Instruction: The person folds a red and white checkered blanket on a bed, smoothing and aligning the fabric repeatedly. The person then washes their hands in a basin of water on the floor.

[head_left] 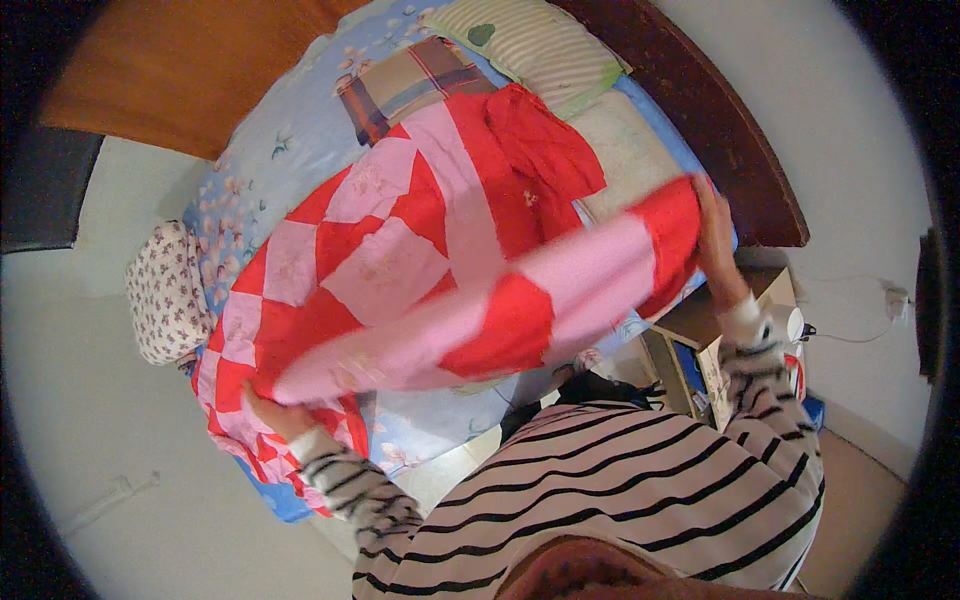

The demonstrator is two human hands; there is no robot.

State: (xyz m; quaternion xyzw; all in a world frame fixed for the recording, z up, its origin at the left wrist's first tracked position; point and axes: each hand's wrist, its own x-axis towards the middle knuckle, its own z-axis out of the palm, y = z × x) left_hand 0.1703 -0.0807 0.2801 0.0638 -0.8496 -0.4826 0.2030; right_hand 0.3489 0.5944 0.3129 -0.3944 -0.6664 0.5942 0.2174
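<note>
A red and pink patchwork quilt (386,277) lies spread and rumpled over a bed with a blue floral sheet (277,157). Its near edge is lifted in a blurred fold between my two hands. My left hand (281,412) grips that fold at the lower left. At the right, my right hand (716,236) holds the fold's red end, near the head of the bed. The quilt's far red corner is bunched beside the pillows. Part of the quilt hangs over the foot end at the lower left.
A striped pillow (551,56) and a plain pale pillow (630,142) lie against the dark wooden headboard (720,112). A folded plaid cloth (412,82) rests behind the quilt. A patterned bundle (166,292) is at the foot end. A bedside cabinet (686,360) stands at my right.
</note>
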